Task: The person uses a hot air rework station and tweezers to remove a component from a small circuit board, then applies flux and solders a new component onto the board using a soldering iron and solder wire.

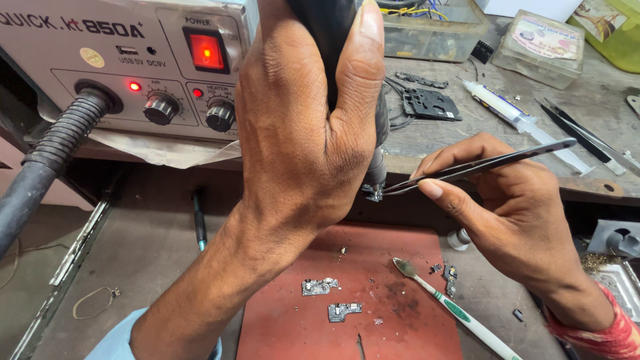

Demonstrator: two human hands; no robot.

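My left hand [303, 133] is wrapped around a black hot-air handpiece [327, 40], held upright with its metal nozzle [377, 170] pointing down. My right hand [513, 213] pinches slim metal tweezers [480, 167] whose tips hold a tiny metal part [375, 195] right under the nozzle. Below on a red-brown mat [400, 313] lie two small circuit boards [320, 287] [345, 311], some tiny chips [450, 277] and a white and green toothbrush [460, 313].
A grey hot-air station [127, 67] with a lit red switch, two knobs and a thick black hose [47, 160] stands at the left. On the shelf behind lie a syringe [520, 117], spare tweezers [587, 137], a black frame part [432, 105] and plastic boxes [540, 47].
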